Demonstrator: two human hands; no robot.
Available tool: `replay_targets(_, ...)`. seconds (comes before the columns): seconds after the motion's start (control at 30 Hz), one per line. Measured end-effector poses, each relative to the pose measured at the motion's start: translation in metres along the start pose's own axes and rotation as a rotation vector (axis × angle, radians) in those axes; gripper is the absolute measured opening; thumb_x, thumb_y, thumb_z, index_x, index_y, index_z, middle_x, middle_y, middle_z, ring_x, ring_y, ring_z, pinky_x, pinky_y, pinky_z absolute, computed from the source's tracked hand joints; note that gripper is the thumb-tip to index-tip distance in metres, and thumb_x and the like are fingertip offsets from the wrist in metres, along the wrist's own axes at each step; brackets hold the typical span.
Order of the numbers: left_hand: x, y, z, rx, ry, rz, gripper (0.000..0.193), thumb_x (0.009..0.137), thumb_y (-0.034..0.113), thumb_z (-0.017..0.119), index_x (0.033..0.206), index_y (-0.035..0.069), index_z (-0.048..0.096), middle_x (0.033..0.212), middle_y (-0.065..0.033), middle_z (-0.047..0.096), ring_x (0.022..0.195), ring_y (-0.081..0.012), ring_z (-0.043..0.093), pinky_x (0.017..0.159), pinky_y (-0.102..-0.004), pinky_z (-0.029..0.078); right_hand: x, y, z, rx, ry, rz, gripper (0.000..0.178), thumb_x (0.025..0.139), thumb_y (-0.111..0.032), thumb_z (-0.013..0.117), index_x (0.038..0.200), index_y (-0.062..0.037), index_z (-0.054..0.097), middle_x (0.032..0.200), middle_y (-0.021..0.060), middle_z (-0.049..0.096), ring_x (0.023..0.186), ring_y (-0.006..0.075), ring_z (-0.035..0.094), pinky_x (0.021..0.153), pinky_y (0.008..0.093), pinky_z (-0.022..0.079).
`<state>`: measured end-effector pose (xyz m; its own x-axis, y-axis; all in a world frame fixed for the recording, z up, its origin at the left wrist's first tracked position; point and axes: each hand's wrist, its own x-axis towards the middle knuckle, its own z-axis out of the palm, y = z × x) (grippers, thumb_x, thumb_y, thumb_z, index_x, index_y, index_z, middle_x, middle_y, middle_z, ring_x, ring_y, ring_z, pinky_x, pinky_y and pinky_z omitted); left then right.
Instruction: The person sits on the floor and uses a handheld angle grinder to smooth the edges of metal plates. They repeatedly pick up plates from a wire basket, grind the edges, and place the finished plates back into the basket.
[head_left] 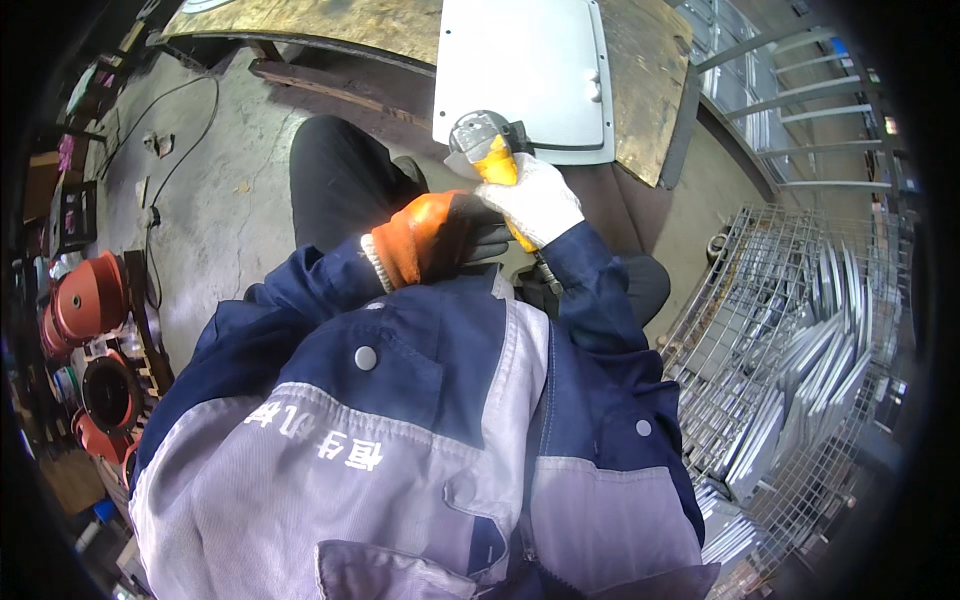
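Note:
A yellow angle grinder (497, 168) with a grey head is in my right hand (537, 200), which wears a white glove closed around its body. The grinder's head stands just off the near edge of a white metal panel (515, 70). My left hand (430, 238), in an orange glove with darkened fingers, is beside the grinder's lower body. Its fingers stretch toward the grinder, apart from one another, and I see nothing held in them. Whether they touch the tool cannot be told. The panel has small holes along its edges and lies on a wooden tabletop (640, 90).
At the right stands a wire mesh basket (700, 330) with stacked metal strips (835, 340). Metal racks (800, 110) rise behind it. Red round parts (90, 300) are piled at the left. A black cable (213, 110) runs over the concrete floor (225, 200).

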<state>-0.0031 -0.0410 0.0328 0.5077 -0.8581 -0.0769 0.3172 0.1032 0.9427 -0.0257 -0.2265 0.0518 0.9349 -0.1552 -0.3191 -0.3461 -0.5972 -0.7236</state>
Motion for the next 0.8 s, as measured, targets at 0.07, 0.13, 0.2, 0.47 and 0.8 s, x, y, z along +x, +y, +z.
replay_targets(0.07, 0.007, -0.005, 0.002, 0.406, -0.012, 0.269, 0.028, 0.088, 0.010, 0.065, 0.114, -0.001, 0.060, 0.102, -0.0141, 0.065, 0.093, -0.0229, 0.065, 0.081, -0.0327, 0.053, -0.005, 0.006, -0.007, -0.015, -0.024, -0.006, 0.047, 0.072, -0.039, 0.073, 0.097, -0.0002, 0.065, 0.094, 0.0211, 0.067, 0.091, 0.0363, 0.064, 0.081, 0.0410, 0.051)
replay_targets(0.13, 0.020, -0.012, 0.006, 0.529, -0.042, 0.444, 0.028, 0.084, 0.004, 0.065, 0.112, 0.000, 0.061, 0.098, -0.0156, 0.065, 0.088, -0.0256, 0.066, 0.077, -0.0335, 0.054, -0.008, 0.017, -0.014, -0.006, -0.036, -0.032, 0.046, 0.073, -0.039, 0.072, 0.098, -0.0009, 0.064, 0.093, 0.0201, 0.067, 0.090, 0.0362, 0.064, 0.081, 0.0409, 0.051)
replay_targets(0.2, 0.034, -0.017, 0.011, 0.707, -0.053, 0.599, 0.028, 0.083, 0.001, 0.062, 0.111, 0.001, 0.061, 0.095, -0.0153, 0.065, 0.084, -0.0258, 0.065, 0.074, -0.0342, 0.053, -0.013, 0.031, -0.024, 0.079, -0.013, 0.009, 0.045, 0.073, -0.037, 0.073, 0.098, -0.0007, 0.064, 0.092, 0.0195, 0.067, 0.089, 0.0348, 0.065, 0.080, 0.0398, 0.051)
replay_targets(0.47, 0.101, -0.031, 0.055, 0.512, -0.167, 0.507, 0.020, 0.074, -0.006, 0.058, 0.092, 0.002, 0.061, 0.078, -0.0128, 0.059, 0.068, -0.0274, 0.061, 0.058, -0.0347, 0.048, -0.031, 0.074, -0.090, 0.547, 0.108, 0.200, 0.031, 0.077, -0.012, 0.076, 0.102, 0.0006, 0.064, 0.087, 0.0066, 0.066, 0.073, 0.0126, 0.061, 0.068, 0.0271, 0.049)
replay_targets(0.8, 0.086, -0.041, 0.053, 0.368, -0.079, 0.549, 0.008, 0.080, 0.006, 0.062, 0.087, 0.005, 0.060, 0.067, -0.0063, 0.055, 0.054, -0.0225, 0.051, 0.051, -0.0326, 0.043, -0.045, 0.058, -0.068, 0.457, 0.160, 0.097, 0.040, 0.076, -0.018, 0.078, 0.106, 0.0036, 0.063, 0.091, 0.0096, 0.067, 0.079, 0.0152, 0.063, 0.071, 0.0287, 0.050)
